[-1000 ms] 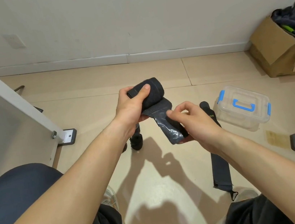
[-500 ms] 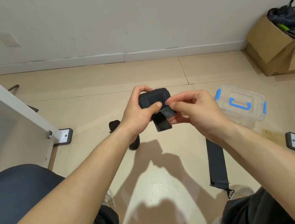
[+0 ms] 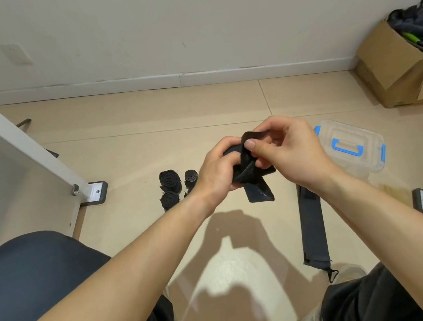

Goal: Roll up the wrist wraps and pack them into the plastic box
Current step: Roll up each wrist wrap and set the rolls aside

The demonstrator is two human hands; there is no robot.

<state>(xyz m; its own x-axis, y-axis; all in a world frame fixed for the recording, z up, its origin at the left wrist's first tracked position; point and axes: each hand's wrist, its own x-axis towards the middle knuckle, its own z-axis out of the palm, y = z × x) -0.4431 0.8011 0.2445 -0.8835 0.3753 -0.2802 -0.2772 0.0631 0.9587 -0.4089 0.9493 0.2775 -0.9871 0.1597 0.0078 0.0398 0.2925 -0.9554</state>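
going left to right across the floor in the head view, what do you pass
white frame foot → rolled wraps on the floor → left hand → wrap being rolled → right hand → plastic box → cardboard box

A cardboard box [image 3: 393,66] is sitting open by the wall at the far right, dark gear [image 3: 419,22] spilling out. A white panel [image 3: 8,134] is leaning on its bracket foot [image 3: 95,193], left.
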